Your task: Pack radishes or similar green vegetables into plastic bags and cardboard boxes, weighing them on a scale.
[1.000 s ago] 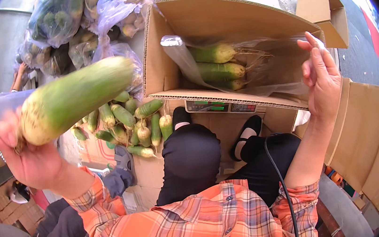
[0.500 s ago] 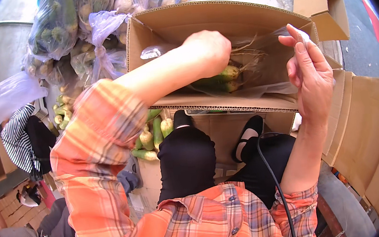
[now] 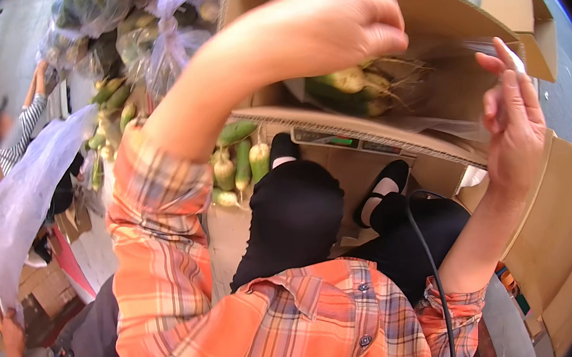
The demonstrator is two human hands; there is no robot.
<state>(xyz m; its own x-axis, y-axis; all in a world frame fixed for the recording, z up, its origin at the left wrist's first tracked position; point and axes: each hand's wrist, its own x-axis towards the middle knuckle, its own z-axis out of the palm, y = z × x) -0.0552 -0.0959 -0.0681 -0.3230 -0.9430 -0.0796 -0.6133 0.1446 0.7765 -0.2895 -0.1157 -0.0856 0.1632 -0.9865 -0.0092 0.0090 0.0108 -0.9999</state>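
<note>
Above the open cardboard box (image 3: 443, 34), my left hand (image 3: 342, 25) is hanging with its fingers curling downward, while my right hand (image 3: 514, 107) is standing upright at the box's right end, thumb and fingers bunching loosely just beside the clear plastic liner (image 3: 447, 123). Whether either hand is pinching anything, I'm not able to tell: blur and angle are hiding the fingertips. Down below, the green radishes (image 3: 347, 81) are lying inside the box, their stringy roots (image 3: 413, 76) pointing right, and more of them are clustering outside, near my black shoe (image 3: 282, 149). Now, watch that liner! It's sagging along the near side; a slip at the right end could be letting it slump over the roots, and a hasty tug could be snagging it on them and tearing it. My left forearm (image 3: 229, 64) is passing right over the rim, so any dip could be bumping the cardboard. And the digital scale (image 3: 327, 138) is showing just beside the near wall, where a leaning arm could be disturbing its reading.
</note>
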